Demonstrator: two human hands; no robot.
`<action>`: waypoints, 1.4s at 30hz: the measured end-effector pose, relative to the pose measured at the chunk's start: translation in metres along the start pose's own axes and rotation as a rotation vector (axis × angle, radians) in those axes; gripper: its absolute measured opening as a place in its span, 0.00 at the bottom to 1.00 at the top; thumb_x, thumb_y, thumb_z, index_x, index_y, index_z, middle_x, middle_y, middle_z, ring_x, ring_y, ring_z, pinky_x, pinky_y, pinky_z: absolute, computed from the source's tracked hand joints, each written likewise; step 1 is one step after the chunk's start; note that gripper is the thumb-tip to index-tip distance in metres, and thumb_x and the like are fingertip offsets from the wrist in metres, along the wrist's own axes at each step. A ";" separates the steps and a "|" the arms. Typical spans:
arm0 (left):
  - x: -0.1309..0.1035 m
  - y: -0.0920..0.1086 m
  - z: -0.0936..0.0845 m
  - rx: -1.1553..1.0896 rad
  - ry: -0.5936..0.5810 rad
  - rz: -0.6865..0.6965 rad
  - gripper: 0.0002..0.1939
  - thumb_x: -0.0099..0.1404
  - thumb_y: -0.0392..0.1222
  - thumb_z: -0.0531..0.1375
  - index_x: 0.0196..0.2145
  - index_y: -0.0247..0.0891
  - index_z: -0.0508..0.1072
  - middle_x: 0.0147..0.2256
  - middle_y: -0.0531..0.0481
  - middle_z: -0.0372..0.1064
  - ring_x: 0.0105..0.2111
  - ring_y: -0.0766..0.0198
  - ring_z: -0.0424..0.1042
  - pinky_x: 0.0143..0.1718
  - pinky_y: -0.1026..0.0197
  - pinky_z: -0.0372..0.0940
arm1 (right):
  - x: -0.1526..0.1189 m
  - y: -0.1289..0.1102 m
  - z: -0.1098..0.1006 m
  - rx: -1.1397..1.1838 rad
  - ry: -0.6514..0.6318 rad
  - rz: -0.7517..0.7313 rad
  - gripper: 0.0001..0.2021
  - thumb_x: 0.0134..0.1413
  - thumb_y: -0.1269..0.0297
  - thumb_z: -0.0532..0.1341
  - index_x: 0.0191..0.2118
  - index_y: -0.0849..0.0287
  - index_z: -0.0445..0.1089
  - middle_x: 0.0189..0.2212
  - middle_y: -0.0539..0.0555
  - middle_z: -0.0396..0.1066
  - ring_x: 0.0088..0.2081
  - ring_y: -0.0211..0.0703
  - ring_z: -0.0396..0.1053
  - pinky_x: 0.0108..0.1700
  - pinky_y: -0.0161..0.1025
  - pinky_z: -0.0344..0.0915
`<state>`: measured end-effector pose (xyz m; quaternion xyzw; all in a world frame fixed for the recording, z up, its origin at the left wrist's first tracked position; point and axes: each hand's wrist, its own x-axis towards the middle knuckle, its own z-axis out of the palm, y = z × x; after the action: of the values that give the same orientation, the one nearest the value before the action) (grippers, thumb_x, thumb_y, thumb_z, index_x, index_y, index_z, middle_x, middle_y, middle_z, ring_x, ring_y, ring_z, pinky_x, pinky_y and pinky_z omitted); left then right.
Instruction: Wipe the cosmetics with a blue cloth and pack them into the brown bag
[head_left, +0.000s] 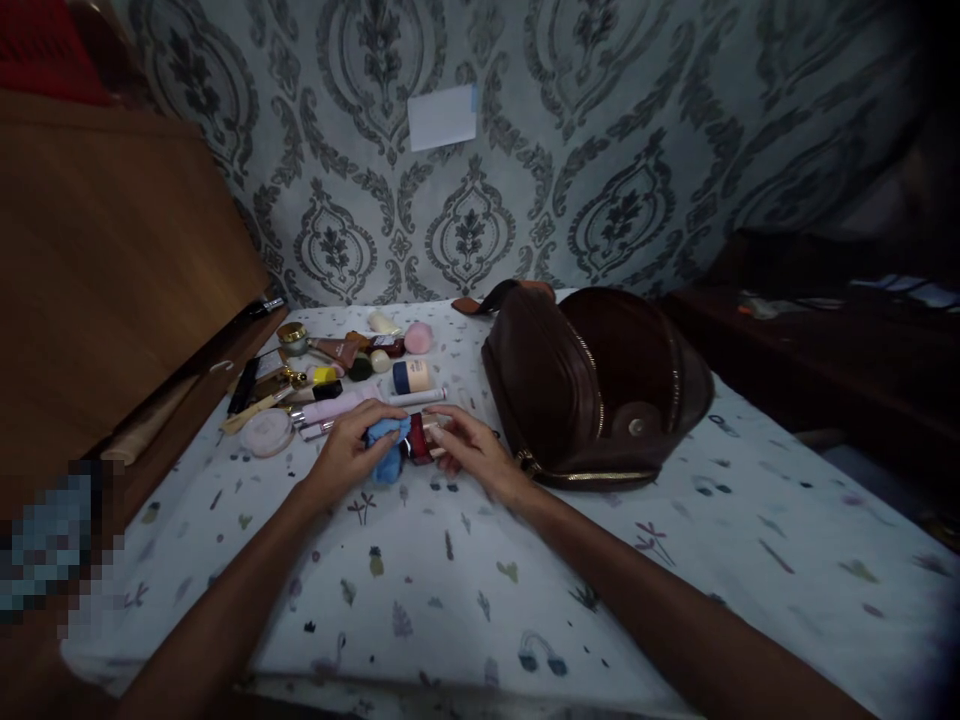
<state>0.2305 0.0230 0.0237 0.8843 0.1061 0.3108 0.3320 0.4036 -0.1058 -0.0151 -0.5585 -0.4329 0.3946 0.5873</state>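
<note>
My left hand (358, 445) is closed on a crumpled blue cloth (388, 462), which presses against one end of a small dark red bottle (420, 440). At the bottle's other, paler end, the fingers of my right hand (474, 450) grip it. The bottle lies sideways between both hands, just above the printed tablecloth or on it; I cannot tell which. Just beyond my hands are a white tube (417, 396) and a jar with a dark blue band (412, 377). A round pale compact (268, 433) sits to the left of my left hand.
Several cosmetics, among them a pink sponge (418, 338) and a gold-lidded jar (292, 337), cluster at the back left. An open brown leather bag (559, 390) stands to the right. A wooden board (112, 260) rises on the left, and a patterned wall (517, 200) closes off the back.
</note>
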 end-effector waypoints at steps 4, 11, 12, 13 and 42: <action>-0.002 -0.001 0.001 0.011 0.055 -0.046 0.10 0.65 0.42 0.60 0.43 0.40 0.75 0.40 0.47 0.74 0.40 0.58 0.72 0.43 0.58 0.66 | 0.000 0.002 -0.001 0.070 -0.025 -0.012 0.30 0.46 0.53 0.69 0.55 0.55 0.65 0.36 0.50 0.70 0.24 0.32 0.67 0.24 0.32 0.66; -0.001 0.005 0.006 0.080 -0.001 0.150 0.07 0.66 0.39 0.59 0.42 0.40 0.74 0.41 0.45 0.74 0.43 0.57 0.71 0.47 0.55 0.65 | 0.001 -0.001 0.001 0.064 0.019 0.005 0.28 0.43 0.53 0.70 0.50 0.56 0.64 0.35 0.48 0.69 0.22 0.32 0.66 0.20 0.32 0.64; -0.001 0.005 0.006 0.098 -0.027 0.192 0.08 0.67 0.38 0.59 0.43 0.40 0.74 0.41 0.45 0.74 0.44 0.57 0.71 0.48 0.54 0.65 | 0.002 -0.001 0.001 0.052 0.028 0.000 0.27 0.43 0.52 0.70 0.48 0.56 0.64 0.34 0.48 0.68 0.22 0.32 0.66 0.20 0.32 0.63; 0.000 0.005 0.006 0.113 -0.047 0.224 0.08 0.67 0.37 0.58 0.43 0.40 0.74 0.42 0.44 0.74 0.45 0.57 0.71 0.48 0.54 0.65 | 0.002 -0.001 0.001 0.042 0.035 -0.004 0.26 0.43 0.51 0.70 0.47 0.57 0.64 0.33 0.47 0.68 0.21 0.32 0.65 0.20 0.32 0.63; -0.002 0.003 0.011 0.133 0.076 0.181 0.07 0.67 0.35 0.59 0.43 0.38 0.73 0.39 0.47 0.72 0.41 0.60 0.71 0.43 0.59 0.66 | -0.005 -0.001 0.002 -0.371 0.096 -0.124 0.19 0.53 0.49 0.64 0.46 0.55 0.68 0.28 0.47 0.68 0.26 0.36 0.63 0.28 0.34 0.59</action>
<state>0.2360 0.0142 0.0180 0.8978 0.0586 0.3652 0.2390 0.4006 -0.1098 -0.0141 -0.6476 -0.5033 0.2438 0.5175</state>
